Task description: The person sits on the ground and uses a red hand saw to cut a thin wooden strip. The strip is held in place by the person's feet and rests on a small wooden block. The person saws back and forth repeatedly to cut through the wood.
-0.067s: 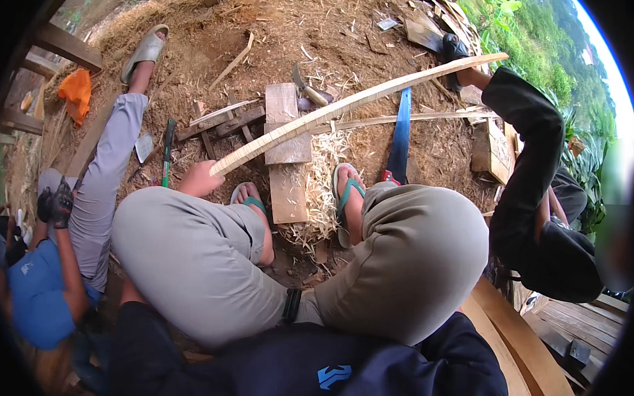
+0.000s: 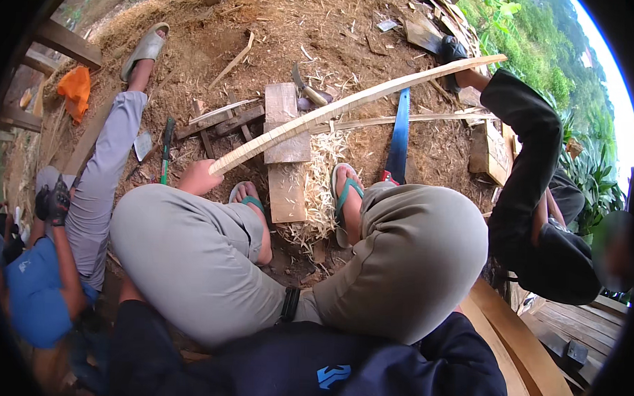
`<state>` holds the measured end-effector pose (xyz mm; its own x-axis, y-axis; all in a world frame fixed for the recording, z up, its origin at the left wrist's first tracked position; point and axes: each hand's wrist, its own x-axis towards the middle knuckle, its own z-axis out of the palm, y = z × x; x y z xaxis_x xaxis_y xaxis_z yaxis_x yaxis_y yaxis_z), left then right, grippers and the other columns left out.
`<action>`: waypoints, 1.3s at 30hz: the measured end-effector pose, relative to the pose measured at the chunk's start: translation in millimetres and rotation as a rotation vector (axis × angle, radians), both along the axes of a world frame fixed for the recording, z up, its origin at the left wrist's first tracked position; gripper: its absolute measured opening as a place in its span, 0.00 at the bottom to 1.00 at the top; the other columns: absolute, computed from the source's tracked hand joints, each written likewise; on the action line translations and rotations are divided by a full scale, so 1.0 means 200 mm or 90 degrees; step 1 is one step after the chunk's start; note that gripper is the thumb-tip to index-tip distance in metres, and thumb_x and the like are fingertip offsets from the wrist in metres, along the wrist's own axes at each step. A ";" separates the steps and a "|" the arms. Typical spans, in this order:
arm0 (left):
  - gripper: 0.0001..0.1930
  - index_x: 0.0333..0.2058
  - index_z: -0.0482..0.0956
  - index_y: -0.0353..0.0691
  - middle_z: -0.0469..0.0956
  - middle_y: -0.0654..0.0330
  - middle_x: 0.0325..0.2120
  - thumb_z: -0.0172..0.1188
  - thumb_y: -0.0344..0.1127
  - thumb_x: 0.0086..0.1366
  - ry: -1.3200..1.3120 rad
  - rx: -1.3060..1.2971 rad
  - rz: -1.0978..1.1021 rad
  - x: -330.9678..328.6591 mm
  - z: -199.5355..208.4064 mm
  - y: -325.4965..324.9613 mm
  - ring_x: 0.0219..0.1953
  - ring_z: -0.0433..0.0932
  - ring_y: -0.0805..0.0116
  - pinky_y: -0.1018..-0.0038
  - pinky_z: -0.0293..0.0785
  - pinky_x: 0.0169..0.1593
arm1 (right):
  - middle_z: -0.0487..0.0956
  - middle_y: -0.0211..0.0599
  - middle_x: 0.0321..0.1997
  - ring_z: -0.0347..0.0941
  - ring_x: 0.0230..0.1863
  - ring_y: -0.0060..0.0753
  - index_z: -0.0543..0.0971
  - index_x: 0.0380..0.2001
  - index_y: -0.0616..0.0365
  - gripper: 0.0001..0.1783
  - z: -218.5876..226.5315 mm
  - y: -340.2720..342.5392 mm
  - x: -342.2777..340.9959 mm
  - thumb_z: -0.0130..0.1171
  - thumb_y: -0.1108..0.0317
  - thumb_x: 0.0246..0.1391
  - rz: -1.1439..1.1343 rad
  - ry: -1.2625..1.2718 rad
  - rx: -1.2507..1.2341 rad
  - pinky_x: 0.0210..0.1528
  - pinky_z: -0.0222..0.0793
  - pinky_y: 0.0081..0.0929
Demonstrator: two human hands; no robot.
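Observation:
Beyond my left knee, my left hand (image 2: 200,178) is closed round the near end of a long, thin wooden strip (image 2: 348,103). Notches or fine marks run along the strip, which slants up to the far right. It passes over a short wooden block (image 2: 288,148) that rests on the ground between my feet. My right hand is out of sight; my right arm disappears behind my bent right leg. A handsaw with a blue blade (image 2: 399,134) lies just beyond my right knee.
A curved-blade tool (image 2: 297,77) lies behind the block, near pale wood shavings (image 2: 325,163). A green-handled tool (image 2: 166,151) lies left of my hand. One person in blue (image 2: 45,286) sits at left, another in dark clothes (image 2: 539,227) at right. Long boards (image 2: 521,345) stand behind my right side.

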<state>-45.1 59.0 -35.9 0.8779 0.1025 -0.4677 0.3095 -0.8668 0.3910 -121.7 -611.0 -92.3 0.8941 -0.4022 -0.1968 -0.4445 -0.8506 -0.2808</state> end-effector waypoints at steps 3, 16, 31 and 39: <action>0.18 0.40 0.85 0.45 0.85 0.48 0.38 0.66 0.46 0.53 0.027 -0.003 -0.002 0.01 -0.08 0.03 0.43 0.83 0.42 0.52 0.78 0.47 | 0.77 0.36 0.32 0.75 0.34 0.34 0.77 0.44 0.55 0.11 0.07 0.01 0.05 0.62 0.73 0.58 0.024 -0.052 0.009 0.37 0.73 0.36; 0.16 0.40 0.86 0.47 0.85 0.47 0.36 0.64 0.44 0.54 0.002 0.065 -0.061 0.14 -0.18 -0.03 0.42 0.83 0.43 0.51 0.79 0.46 | 0.78 0.34 0.31 0.75 0.32 0.30 0.77 0.46 0.55 0.11 1.22 0.03 0.13 0.61 0.73 0.60 0.113 -0.480 0.151 0.36 0.73 0.33; 0.16 0.40 0.86 0.46 0.85 0.47 0.36 0.64 0.44 0.54 -0.004 0.084 -0.071 0.12 -0.14 -0.01 0.42 0.83 0.43 0.51 0.79 0.46 | 0.75 0.23 0.26 0.62 0.20 0.11 0.79 0.46 0.58 0.09 2.11 0.25 -0.14 0.63 0.67 0.66 0.097 -0.647 0.230 0.22 0.56 0.14; 0.16 0.40 0.86 0.46 0.85 0.47 0.37 0.63 0.44 0.54 -0.002 0.088 -0.062 0.09 -0.13 -0.02 0.42 0.83 0.43 0.51 0.79 0.46 | 0.71 0.22 0.22 0.60 0.19 0.10 0.77 0.41 0.59 0.06 2.18 0.48 0.05 0.62 0.69 0.66 0.148 -0.725 0.272 0.22 0.53 0.15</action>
